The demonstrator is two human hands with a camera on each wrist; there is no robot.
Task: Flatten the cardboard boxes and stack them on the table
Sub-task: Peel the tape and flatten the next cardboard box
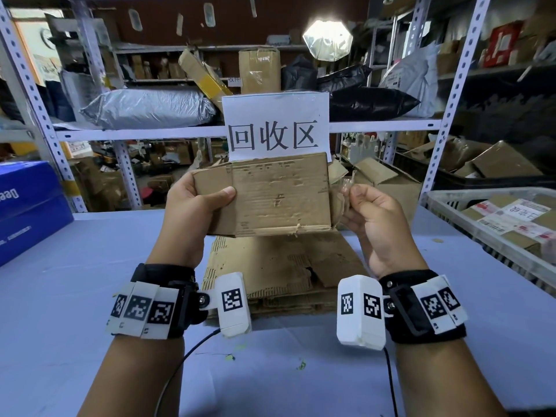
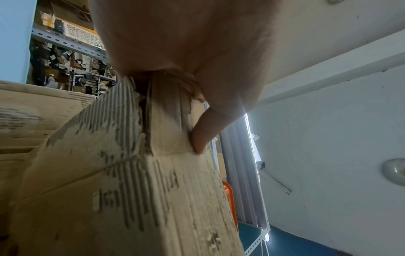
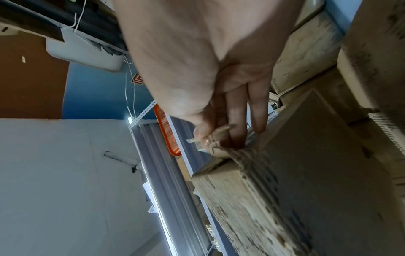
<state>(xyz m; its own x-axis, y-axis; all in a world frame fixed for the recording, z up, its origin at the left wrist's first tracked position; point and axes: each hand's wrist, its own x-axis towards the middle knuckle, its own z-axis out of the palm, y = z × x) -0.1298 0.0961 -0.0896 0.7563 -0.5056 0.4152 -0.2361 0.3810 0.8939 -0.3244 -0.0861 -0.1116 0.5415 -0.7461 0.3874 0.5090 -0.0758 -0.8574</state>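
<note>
above the tabletop (image 1: 90,266), in the head view, a worn cardboard box (image 1: 279,194) is held up in both hands, in front of a white paper sign (image 1: 275,124) taped to the shelf rail (image 1: 135,134). the left hand (image 1: 195,203) grips the box's left end, thumb across the front face and the other fingers wrapped behind. the right hand (image 1: 373,215) is at the torn right end, thumb and fingers pinching a scrap of clear tape (image 1: 346,183) that peels off the edge. beneath the box a stack of flattened cardboard (image 1: 288,266) already lies on the tabletop, so part of the job looks done; this box still keeps its shape and, i judge, needs its tape off and its sides collapsed before it joins the pile. a blue carton (image 1: 27,203) sits at the left edge and a white crate (image 1: 496,224) of parcels at the right, which may hold more work. in the left wrist view, the left hand (image 2: 186,43) fills the top of the frame with one finger (image 2: 203,135) pressed against the box's (image 2: 122,181) flap edge, clamped on cardboard. in the right wrist view, the right hand (image 3: 197,60) reaches down to the box (image 3: 295,173), its fingers (image 3: 236,121) closed together on the frayed tape (image 3: 210,136) and paper at the corner.
</note>
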